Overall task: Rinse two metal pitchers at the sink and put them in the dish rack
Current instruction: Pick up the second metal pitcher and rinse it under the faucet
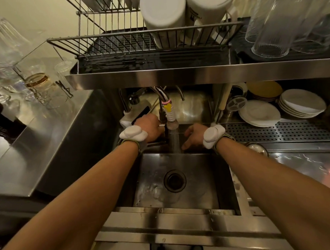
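Note:
Water runs from the faucet spout into the steel sink. My left hand reaches behind the spout, its fingers curled on the faucet lever and mostly hidden. My right hand hangs relaxed just right of the stream, holding nothing. Just right of the sink, a round metal vessel, possibly a pitcher, peeks out behind my right wrist. The wire dish rack stands on the shelf above the sink; its left part holds nothing.
Two white containers stand upside down in the rack. Clear glasses fill the shelf's right end, and more glassware sits on the left counter. Stacked white plates lie beyond the perforated drainboard. The shelf edge overhangs the faucet.

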Tool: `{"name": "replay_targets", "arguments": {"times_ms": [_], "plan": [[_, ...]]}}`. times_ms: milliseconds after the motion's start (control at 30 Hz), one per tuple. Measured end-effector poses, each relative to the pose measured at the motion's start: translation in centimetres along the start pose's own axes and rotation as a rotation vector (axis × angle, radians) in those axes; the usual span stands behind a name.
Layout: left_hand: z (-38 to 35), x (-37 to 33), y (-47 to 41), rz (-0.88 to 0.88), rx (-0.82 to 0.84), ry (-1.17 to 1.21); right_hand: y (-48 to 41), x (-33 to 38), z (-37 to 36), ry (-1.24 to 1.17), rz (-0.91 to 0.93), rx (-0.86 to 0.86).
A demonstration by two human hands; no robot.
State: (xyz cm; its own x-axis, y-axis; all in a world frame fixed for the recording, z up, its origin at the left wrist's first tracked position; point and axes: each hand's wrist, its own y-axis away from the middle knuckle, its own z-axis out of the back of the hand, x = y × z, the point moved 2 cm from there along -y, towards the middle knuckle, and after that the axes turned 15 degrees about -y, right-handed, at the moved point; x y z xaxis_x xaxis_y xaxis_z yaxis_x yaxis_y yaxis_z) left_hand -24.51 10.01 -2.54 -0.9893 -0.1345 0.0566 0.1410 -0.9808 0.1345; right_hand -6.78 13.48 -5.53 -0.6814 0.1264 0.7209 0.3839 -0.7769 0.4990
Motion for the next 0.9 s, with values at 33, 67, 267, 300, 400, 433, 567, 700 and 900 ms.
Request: {"name": "replay_targets", "arguments": {"times_ms": [33, 67, 267, 300, 400, 433, 567, 700, 900], "plan": [[-0.7, 0.1, -0.1, 0.046, 0.036, 0.096, 0.0, -0.1, -0.2, -0.031, 0.001, -0.004], [-1.4, 0.2, -0.4, 0.093, 0.067, 0.189, -0.1, -0.2, -0.5, -0.056, -0.001, -0.002], [-5.2, 0.4, -1.7, 0.397, 0.242, 0.641, -3.4, -2.7, -2.0, -0.241, 0.074, 0.0], [-5.6, 0.5, -1.8, 0.398, 0.267, 0.708, -2.8, -2.2, -2.3, -0.285, 0.043, -0.007], [-6.9, 0.5, -1.9, 0.41, 0.315, 0.95, -2.2, -2.6, -3.2, -0.407, -0.004, 0.015], [-7.6, 0.6, -2.1, 0.439, 0.327, 1.024, -2.3, -3.0, -3.4, -0.451, -0.015, 0.016], [-9.8, 0.8, -2.6, 0.515, 0.356, 1.142, -2.7, -3.5, -4.3, -0.593, -0.082, 0.023], [-10.8, 0.5, -3.3, 0.528, 0.371, 1.271, -3.2, -3.7, -4.8, -0.635, -0.095, 0.0], [-11.7, -0.4, -3.6, 0.506, 0.409, 1.247, -3.0, -4.3, -4.4, -0.669, -0.13, -0.037]]}}
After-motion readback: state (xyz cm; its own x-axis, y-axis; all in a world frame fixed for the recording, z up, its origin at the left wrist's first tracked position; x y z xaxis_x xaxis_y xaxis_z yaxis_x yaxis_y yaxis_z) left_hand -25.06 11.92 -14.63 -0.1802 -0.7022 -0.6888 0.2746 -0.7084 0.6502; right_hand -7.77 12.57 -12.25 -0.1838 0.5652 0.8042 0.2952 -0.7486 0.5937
